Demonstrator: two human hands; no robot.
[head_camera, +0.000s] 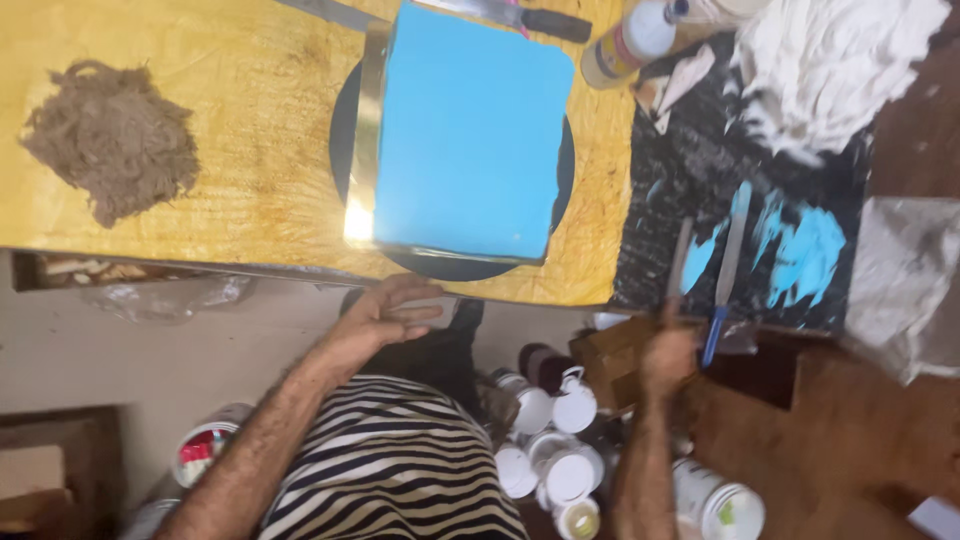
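Note:
A light blue square slab (470, 130) sits on a gold board (365, 140) on a black round turntable (345, 130), which stands on the yellow table (250, 150). My left hand (390, 312) rests just below the table's near edge, under the turntable, fingers stretched out and holding nothing. To the right, my right hand (667, 355) grips a thin flat-bladed spatula (681, 255). Its blade lies over a black board (690, 170) smeared with light blue paste (805, 255). A blue-handled palette knife (727, 255) lies right beside the spatula.
A heap of brown fibre (112, 140) lies at the table's left. A black-handled knife (535, 18) and a white-capped bottle (628, 42) are at the far edge. White crumpled cloth (835, 65) is at top right. Several white-lidded jars (560, 440) stand below.

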